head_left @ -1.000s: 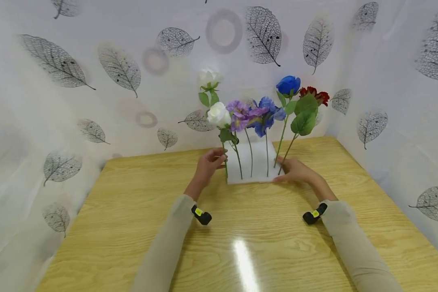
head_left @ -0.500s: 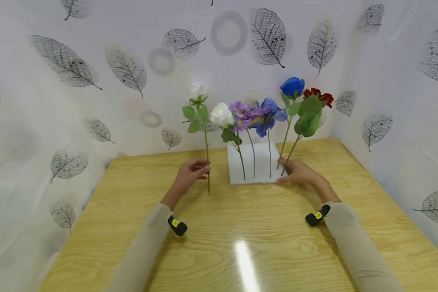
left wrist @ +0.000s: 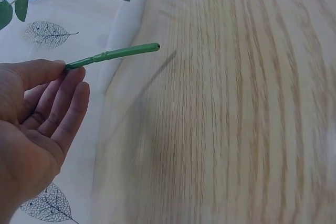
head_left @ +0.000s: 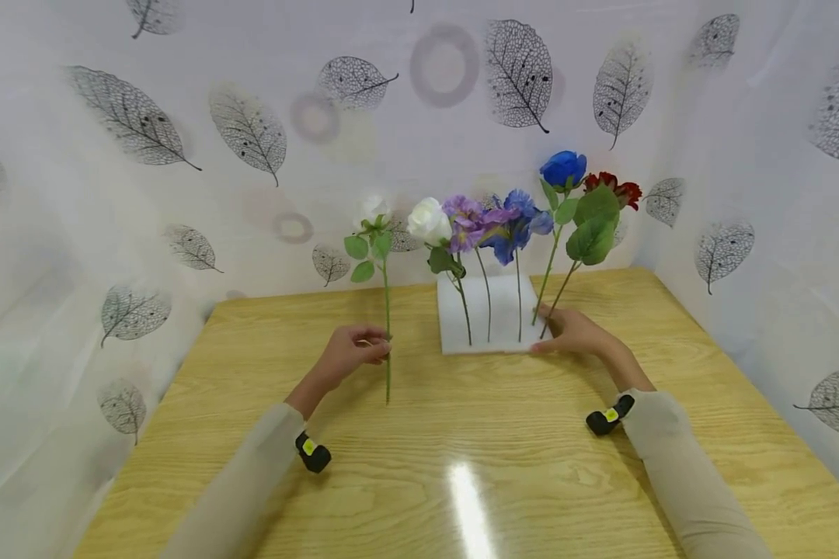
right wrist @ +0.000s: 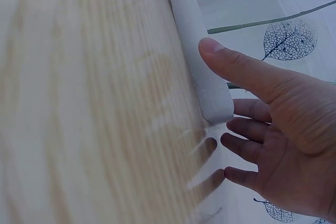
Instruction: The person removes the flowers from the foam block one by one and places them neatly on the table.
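Observation:
My left hand (head_left: 349,357) pinches the green stem of a white rose (head_left: 375,211) between thumb and fingers, left of a white foam block (head_left: 489,299). In the left wrist view the bare stem end (left wrist: 131,51) juts out past the fingertips above the table. My right hand (head_left: 576,332) holds the block at its right end; in the right wrist view its thumb (right wrist: 231,61) lies against the foam (right wrist: 197,61). Upright in the block stand another white rose (head_left: 429,223), a purple iris (head_left: 464,221), a blue iris (head_left: 510,225), a blue rose (head_left: 563,169) and a red flower (head_left: 618,190).
The wooden table (head_left: 405,481) spreads in front of the block and to both sides. Close behind the block hangs a pale leaf-printed sheet (head_left: 287,194), which also runs along the left and right sides.
The left hand has carried the white rose away from the block's left edge, to the left and nearer to me. The right hand has stayed at the block's right end.

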### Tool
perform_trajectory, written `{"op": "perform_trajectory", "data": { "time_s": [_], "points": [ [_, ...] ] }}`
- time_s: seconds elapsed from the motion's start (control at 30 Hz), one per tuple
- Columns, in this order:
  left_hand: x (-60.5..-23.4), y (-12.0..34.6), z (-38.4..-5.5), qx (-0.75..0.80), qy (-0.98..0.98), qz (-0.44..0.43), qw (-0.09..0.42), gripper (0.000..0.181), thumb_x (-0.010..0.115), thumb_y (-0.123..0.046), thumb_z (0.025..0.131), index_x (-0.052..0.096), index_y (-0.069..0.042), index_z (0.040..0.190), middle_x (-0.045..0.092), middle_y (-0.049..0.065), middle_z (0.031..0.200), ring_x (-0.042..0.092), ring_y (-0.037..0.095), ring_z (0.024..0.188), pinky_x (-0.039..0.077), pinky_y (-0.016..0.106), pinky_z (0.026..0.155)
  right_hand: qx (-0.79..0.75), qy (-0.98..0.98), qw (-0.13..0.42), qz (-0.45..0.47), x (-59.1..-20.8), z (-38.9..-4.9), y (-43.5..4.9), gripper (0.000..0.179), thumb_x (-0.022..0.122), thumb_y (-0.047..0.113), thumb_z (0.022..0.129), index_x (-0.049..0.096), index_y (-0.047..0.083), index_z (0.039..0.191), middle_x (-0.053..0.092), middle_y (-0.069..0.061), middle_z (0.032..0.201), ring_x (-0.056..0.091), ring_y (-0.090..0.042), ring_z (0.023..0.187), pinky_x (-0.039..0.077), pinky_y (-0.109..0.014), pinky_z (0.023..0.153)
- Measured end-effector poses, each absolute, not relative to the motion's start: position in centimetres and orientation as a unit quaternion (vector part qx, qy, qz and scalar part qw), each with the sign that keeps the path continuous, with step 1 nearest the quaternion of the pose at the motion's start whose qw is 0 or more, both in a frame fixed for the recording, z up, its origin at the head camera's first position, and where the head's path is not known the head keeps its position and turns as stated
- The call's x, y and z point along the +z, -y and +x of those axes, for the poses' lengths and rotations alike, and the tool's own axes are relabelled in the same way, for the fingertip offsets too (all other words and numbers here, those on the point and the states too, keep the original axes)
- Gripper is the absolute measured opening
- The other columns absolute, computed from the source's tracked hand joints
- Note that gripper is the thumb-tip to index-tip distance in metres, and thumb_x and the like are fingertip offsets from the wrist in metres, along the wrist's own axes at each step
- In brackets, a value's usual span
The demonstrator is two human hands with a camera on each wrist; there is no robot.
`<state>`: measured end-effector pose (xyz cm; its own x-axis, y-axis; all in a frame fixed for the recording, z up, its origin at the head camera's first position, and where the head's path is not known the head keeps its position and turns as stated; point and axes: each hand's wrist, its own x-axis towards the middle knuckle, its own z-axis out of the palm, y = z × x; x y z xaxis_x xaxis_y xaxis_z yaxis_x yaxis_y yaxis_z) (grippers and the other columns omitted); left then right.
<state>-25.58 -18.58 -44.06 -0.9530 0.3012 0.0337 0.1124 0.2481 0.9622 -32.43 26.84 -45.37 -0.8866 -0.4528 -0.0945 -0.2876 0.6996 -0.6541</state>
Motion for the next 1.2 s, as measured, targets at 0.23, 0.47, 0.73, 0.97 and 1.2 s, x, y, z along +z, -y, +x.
{"op": "perform_trajectory", "data": {
  "time_s": [0.23,0.47,0.73,0.97,1.2],
  "points": [
    [-43.9,20.7,-24.4,0.572,-0.809,0.104,0.090,0.034,0.069,-0.006,0.097,0.064,0.014,0.123,0.070,0.026,0.107,0.072,0.015,0.081,0.064,0.045,0.082,-0.330,-0.913,0.127,-0.201,-45.6,-32.5,-26.9,0.103,0.083,0.041,0.086,0.027,-0.010,0.155,0.029,-0.029,0.162,0.022,-0.050,0.151,0.022,-0.064,0.123],
    [-43.9,25.3,-23.4,0.552,-0.823,0.080,0.112,0.040,0.068,-0.008,0.098,0.061,0.014,0.129,0.070,0.017,0.104,0.073,0.014,0.084,0.064,0.039,0.082,-0.334,-0.913,0.128,-0.198,-45.4,-32.4,-26.9,0.102,0.083,0.040,0.086,0.027,-0.010,0.155,0.029,-0.029,0.161,0.022,-0.050,0.151,0.022,-0.065,0.122],
    [-43.0,30.8,-22.3,0.520,-0.840,0.068,0.140,0.048,0.067,-0.013,0.099,0.055,0.016,0.135,0.069,0.019,0.109,0.074,0.014,0.089,0.064,0.038,0.085,-0.329,-0.915,0.130,-0.195,-45.3,-32.3,-26.8,0.102,0.083,0.040,0.086,0.026,-0.009,0.156,0.028,-0.028,0.162,0.021,-0.050,0.151,0.021,-0.064,0.123],
    [-42.3,35.5,-21.8,0.489,-0.851,0.060,0.184,0.053,0.067,-0.017,0.100,0.052,0.018,0.137,0.071,0.023,0.117,0.074,0.016,0.092,0.064,0.039,0.086,-0.336,-0.913,0.124,-0.195,-45.5,-32.5,-26.9,0.103,0.084,0.040,0.085,0.027,-0.008,0.156,0.029,-0.026,0.162,0.022,-0.048,0.151,0.022,-0.063,0.123],
    [-42.3,38.2,-21.0,0.481,-0.847,0.040,0.221,0.055,0.066,-0.014,0.100,0.048,0.022,0.138,0.072,0.022,0.117,0.075,0.014,0.091,0.064,0.036,0.083,-0.336,-0.912,0.128,-0.198,-45.5,-32.5,-26.9,0.104,0.084,0.041,0.084,0.028,-0.009,0.156,0.030,-0.027,0.162,0.022,-0.048,0.151,0.021,-0.064,0.123]
  ]
}}
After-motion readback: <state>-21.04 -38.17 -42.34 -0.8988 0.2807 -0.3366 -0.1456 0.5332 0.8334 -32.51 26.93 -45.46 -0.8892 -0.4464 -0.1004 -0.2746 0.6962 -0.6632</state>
